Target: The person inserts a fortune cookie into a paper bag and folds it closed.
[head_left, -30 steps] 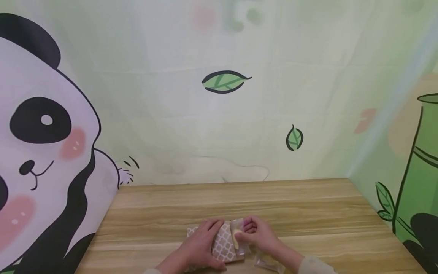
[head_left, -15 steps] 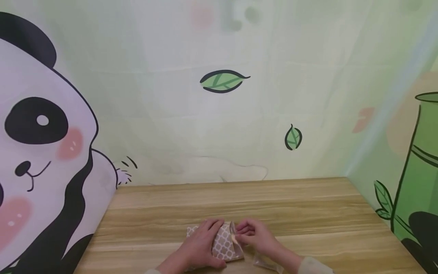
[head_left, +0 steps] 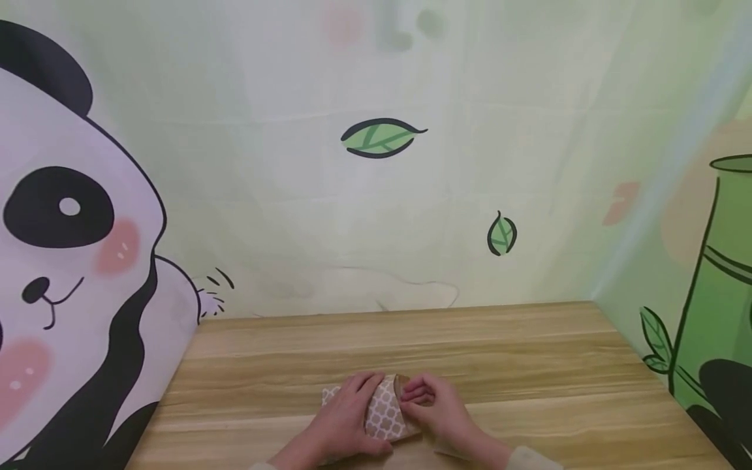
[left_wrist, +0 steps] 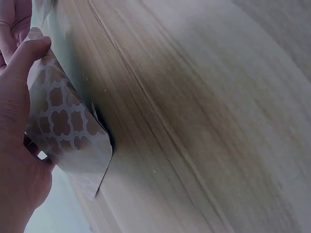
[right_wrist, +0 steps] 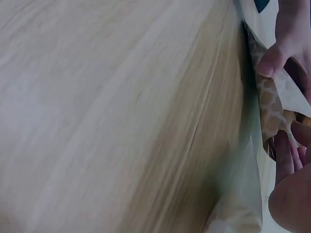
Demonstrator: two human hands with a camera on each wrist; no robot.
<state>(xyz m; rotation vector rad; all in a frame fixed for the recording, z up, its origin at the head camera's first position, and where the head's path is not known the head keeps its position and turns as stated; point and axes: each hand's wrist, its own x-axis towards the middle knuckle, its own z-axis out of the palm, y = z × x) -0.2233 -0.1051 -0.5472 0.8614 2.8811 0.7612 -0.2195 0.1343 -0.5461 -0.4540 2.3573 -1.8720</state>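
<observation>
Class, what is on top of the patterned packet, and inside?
The left hand grips the patterned packet, lying across its top and covering the surface beneath. The right hand partly covers the open end; the contents cannot be identified.

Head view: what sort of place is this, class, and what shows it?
Probably a small decorated booth, perhaps for recording: a wood-look table and a backdrop printed with a cartoon panda and leaves.
</observation>
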